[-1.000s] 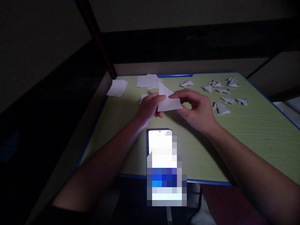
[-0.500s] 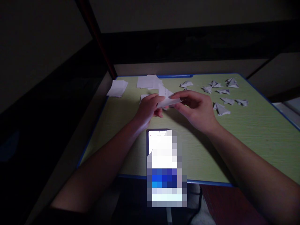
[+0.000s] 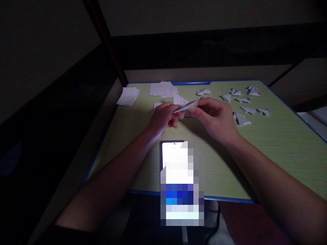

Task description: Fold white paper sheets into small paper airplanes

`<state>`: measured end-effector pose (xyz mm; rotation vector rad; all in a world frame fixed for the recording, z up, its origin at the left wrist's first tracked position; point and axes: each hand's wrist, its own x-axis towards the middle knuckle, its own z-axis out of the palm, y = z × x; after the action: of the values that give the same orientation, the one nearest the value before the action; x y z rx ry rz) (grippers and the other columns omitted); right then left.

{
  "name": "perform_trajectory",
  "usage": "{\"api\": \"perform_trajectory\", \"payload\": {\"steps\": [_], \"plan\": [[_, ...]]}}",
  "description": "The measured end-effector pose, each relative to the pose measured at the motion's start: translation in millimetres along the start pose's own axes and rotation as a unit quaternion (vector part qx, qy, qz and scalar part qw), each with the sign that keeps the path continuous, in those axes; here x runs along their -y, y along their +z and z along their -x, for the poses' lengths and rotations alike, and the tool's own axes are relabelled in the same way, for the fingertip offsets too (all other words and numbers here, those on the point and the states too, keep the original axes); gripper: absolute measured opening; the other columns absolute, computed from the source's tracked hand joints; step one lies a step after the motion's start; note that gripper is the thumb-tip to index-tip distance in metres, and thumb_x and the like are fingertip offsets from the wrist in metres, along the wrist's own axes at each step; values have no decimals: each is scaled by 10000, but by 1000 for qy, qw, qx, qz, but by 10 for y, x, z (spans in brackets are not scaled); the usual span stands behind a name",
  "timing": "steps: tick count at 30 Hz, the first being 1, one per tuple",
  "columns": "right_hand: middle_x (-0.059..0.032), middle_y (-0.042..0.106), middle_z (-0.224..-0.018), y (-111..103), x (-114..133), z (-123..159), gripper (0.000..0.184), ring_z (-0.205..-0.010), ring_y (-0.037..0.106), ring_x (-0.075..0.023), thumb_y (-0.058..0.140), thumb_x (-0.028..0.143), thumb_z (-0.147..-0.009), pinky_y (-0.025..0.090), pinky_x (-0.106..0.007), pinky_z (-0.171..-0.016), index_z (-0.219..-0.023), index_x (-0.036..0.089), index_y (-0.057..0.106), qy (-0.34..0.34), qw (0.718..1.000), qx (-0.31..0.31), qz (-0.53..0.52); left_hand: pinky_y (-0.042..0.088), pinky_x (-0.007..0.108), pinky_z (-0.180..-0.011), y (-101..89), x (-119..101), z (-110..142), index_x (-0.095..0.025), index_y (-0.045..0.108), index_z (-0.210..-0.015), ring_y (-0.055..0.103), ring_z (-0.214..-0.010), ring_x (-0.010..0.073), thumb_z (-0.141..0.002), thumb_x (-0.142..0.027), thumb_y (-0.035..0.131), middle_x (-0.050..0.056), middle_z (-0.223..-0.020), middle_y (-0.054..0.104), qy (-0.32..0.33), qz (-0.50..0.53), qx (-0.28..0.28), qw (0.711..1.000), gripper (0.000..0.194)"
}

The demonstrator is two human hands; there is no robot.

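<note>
A small sheet of white paper [image 3: 180, 100] is held up above the table between my two hands, its lower edge bent upward in a fold. My left hand [image 3: 165, 115] is closed on its left side, thumb on top and fingers curled below. My right hand [image 3: 214, 114] pinches the folded-up flap at the right between thumb and fingers. Faint marks show on the paper's upper part. Behind my left hand lies a piece of white paper [image 3: 156, 106], mostly covered by it.
Two piles of white paper [image 3: 128, 96] [image 3: 160, 89] lie at the far left and back. Several folded paper shapes [image 3: 242, 119] are spread over the right side of the green table [image 3: 270, 149]. A lit phone [image 3: 176, 160], partly blurred out, stands at the near edge.
The paper's lower edge has been folded up and away by my right hand, which raised its thumb with the flap. My left hand has stayed nearly still on the paper.
</note>
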<state>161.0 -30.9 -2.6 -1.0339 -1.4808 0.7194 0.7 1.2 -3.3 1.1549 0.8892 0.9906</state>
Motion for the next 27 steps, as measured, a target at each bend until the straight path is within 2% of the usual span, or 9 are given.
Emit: {"api": "perform_trajectory", "payload": {"steps": [4, 9, 11, 14, 16, 20, 24, 27], "plan": [[-26, 709, -769, -21, -1, -2, 288, -684, 639, -154, 685, 495, -840, 541, -330, -675, -826, 210, 715, -4, 1000, 11, 5, 399, 202, -417, -15, 26, -15, -178, 503, -710, 431, -391, 39, -743, -339, 586, -34, -628, 602, 4, -6, -4, 1000, 184], [-35, 690, -785, -67, -25, -11, 368, -701, 623, -166, 540, 539, -919, 512, -334, -645, -883, 229, 736, -8, 999, 15, 36, 368, 201, -395, -34, 81, -53, -200, 460, -675, 479, -444, 77, -729, -342, 613, -49, -539, 496, 23, -8, -13, 1000, 215], [-35, 690, -803, -61, -25, -15, 308, -701, 618, -161, 570, 489, -908, 506, -324, -635, -883, 227, 731, -8, 999, 7, 41, 348, 204, -390, -32, 87, -55, -204, 440, -645, 473, -433, 78, -737, -342, 609, -52, -516, 474, 37, -21, -15, 999, 237], [-28, 685, -822, -31, -36, -19, 160, -701, 618, -155, 682, 357, -819, 509, -309, -616, -893, 215, 692, -8, 999, -10, 36, 319, 208, -396, -17, 71, -35, -204, 428, -603, 453, -404, 71, -754, -333, 609, -58, -466, 446, 56, -62, -17, 996, 269], [-14, 664, -790, -16, -64, -25, 200, -668, 611, -150, 706, 289, -773, 504, -301, -583, -952, 215, 660, -2, 1000, -16, 17, 312, 207, -403, -4, 52, -14, -196, 458, -598, 449, -395, 66, -775, -326, 605, -56, -449, 454, 66, -92, -9, 994, 264], [22, 606, -688, -28, -123, -39, 284, -552, 545, -129, 691, 261, -779, 464, -287, -506, -1049, 211, 619, 14, 1000, -9, 10, 337, 201, -415, 17, 20, 24, -185, 503, -602, 463, -397, 62, -823, -289, 574, -46, -449, 484, 80, -140, 8, 987, 254], [16, 597, -660, -42, -122, -45, 142, -544, 530, -125, 690, 301, -803, 443, -273, -488, -905, 208, 655, 25, 999, -7, 38, 343, 199, -415, 27, 10, 38, -182, 519, -625, 472, -400, 66, -836, -268, 568, -51, -455, 487, 89, -164, 17, 982, 234], [-2, 626, -671, -34, -110, -45, 137, -557, 535, -127, 678, 335, -819, 421, -260, -473, -789, 203, 662, 42, 998, -16, 35, 347, 200, -415, 37, 7, 46, -181, 522, -633, 478, -411, 68, -833, -265, 565, -50, -472, 492, 94, -168, 21, 981, 220]]}}
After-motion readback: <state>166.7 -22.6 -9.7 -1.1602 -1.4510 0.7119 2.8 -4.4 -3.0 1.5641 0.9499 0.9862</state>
